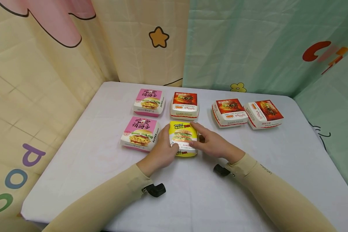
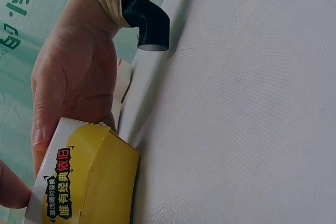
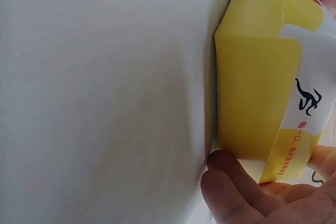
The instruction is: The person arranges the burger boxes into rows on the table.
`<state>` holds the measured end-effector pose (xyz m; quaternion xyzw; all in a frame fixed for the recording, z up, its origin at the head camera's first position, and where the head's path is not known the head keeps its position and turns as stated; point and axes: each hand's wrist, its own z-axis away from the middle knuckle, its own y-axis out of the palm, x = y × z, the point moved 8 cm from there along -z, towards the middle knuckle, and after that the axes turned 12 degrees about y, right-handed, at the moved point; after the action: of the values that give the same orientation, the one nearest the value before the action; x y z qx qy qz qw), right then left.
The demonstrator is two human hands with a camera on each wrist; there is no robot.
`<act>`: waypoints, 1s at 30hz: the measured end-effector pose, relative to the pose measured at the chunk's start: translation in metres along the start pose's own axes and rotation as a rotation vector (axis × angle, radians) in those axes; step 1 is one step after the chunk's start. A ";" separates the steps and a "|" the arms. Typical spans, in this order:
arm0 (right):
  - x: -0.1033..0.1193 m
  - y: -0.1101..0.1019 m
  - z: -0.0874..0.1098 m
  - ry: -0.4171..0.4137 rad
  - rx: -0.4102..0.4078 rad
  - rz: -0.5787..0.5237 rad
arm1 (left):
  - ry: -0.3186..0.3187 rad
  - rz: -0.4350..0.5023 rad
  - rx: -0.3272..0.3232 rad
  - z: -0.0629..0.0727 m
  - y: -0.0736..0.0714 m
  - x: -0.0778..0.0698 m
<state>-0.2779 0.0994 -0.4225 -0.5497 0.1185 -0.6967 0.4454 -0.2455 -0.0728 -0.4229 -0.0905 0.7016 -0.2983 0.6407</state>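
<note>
A yellow and white burger box (image 1: 182,137) sits on the table between both hands, its lid closed and a burger picture on top. My left hand (image 1: 161,149) grips its left side, thumb at the near edge of the lid. From the right, my right hand (image 1: 216,143) holds the opposite side, thumb near the lid's edge and index finger at the far corner. In the right wrist view, fingertips (image 3: 226,182) of the right hand press low on the yellow wall. The left wrist view shows the right hand (image 2: 79,77) beyond the box (image 2: 110,177).
Two pink burger boxes, one far (image 1: 148,102) and one near (image 1: 140,133), stand left. A red-topped burger box (image 1: 185,105) is just behind the yellow one. Two more red-topped boxes, (image 1: 229,112) and its neighbour (image 1: 264,114), stand right. Curtains (image 1: 235,42) border the white table (image 1: 278,161).
</note>
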 end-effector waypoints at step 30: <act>0.001 0.000 0.006 -0.039 0.004 -0.050 | -0.017 -0.046 0.016 0.006 -0.002 -0.006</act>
<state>-0.2727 0.0999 -0.4197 -0.5650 0.0947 -0.6972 0.4309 -0.2389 -0.0730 -0.4166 -0.1040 0.6914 -0.3177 0.6404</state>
